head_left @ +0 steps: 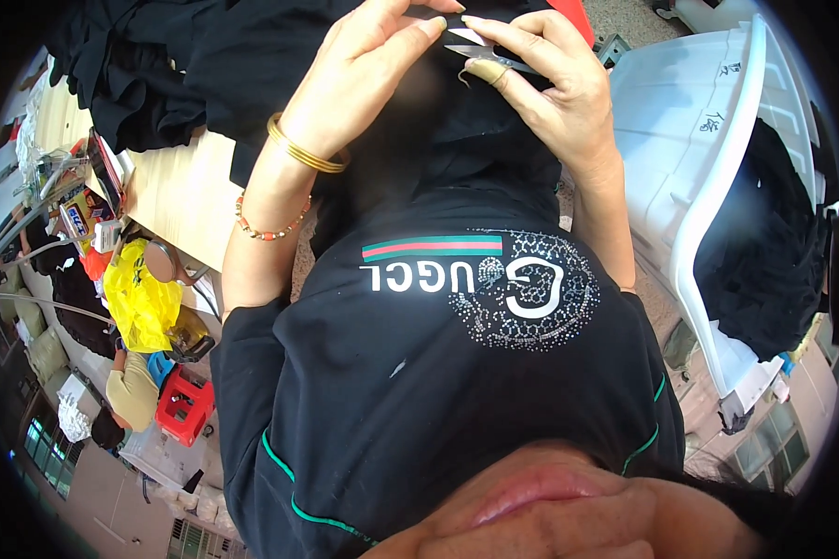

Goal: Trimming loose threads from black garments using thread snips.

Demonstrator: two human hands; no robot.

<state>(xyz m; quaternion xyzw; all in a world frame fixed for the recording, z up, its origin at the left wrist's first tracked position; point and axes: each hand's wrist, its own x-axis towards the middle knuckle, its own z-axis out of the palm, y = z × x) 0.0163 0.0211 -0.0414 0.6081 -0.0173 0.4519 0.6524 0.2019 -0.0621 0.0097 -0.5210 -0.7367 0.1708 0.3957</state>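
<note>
My right hand (559, 84) grips a pair of small metal thread snips (475, 47), its blades apart and pointing left toward my other hand. A beige cover (488, 72) wraps the right thumb tip, and a short thread end hangs beside it. Close by, my left hand (368, 61) pinches at the black cloth (252, 56), thumb and fingers nearly together at the upper edge. Exactly what lies between those fingertips is partly hidden. The cloth spreads in loose folds below both hands and out to the left.
On the right stands a large pale plastic bin (685, 158), with more black cloth (764, 252) heaped beside its rim. A light wooden tabletop (182, 191) is at left. Beyond it are a yellow plastic bag (140, 298), a red stool (185, 405) and another person (132, 391).
</note>
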